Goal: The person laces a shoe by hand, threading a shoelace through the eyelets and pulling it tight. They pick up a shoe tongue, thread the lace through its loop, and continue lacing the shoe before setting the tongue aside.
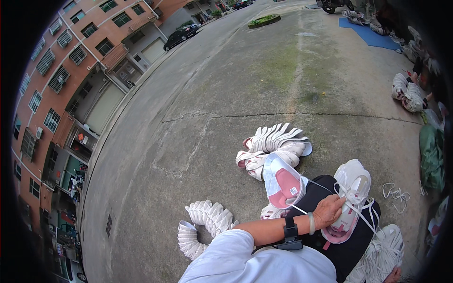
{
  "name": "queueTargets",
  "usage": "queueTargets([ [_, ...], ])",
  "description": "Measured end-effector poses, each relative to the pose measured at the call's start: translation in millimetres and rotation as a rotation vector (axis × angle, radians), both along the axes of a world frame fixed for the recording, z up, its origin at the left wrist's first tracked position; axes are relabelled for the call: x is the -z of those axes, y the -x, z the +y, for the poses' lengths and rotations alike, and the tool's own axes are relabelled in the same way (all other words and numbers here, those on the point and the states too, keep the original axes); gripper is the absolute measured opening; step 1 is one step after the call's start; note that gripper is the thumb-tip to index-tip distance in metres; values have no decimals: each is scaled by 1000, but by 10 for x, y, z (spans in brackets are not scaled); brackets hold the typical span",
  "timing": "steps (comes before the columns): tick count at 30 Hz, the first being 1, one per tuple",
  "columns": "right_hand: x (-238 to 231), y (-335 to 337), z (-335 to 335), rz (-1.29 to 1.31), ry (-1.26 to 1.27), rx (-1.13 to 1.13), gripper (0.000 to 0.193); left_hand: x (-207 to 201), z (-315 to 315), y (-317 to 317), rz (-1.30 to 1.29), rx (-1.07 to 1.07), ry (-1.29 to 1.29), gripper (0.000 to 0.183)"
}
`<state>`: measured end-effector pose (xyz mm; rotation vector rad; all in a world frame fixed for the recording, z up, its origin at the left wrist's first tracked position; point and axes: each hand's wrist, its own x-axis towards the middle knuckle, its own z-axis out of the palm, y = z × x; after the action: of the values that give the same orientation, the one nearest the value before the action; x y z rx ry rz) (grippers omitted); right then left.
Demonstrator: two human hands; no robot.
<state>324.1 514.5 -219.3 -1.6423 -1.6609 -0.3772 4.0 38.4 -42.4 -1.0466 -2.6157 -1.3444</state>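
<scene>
A white shoe upper with pink lining and loosely threaded white laces rests on my dark-trousered lap. My left hand is closed on its near left side, beside the laces. Next to it on the left, a second upper shows a pink insole-shaped panel with a small label, and a white lace runs from it toward my left hand. At the lower right edge, my right hand shows only in part, beside a bundle of white laces. Its fingers are mostly hidden.
Stacked white uppers lie in a curved pile ahead and another pile at the left. A loose lace lies on the concrete at the right, near a green sack. More uppers and a blue mat are farther off.
</scene>
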Motion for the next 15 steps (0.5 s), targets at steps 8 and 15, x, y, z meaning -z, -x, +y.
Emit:
queueTargets([
  [8,-1328,1325,-1771,-328,620,-1305,30,15,30,-5,-350,-136,-383,17],
  [15,-2055,2435,-2831,-74,343,-1776,23,-180,-34,494,-669,-290,-859,26],
])
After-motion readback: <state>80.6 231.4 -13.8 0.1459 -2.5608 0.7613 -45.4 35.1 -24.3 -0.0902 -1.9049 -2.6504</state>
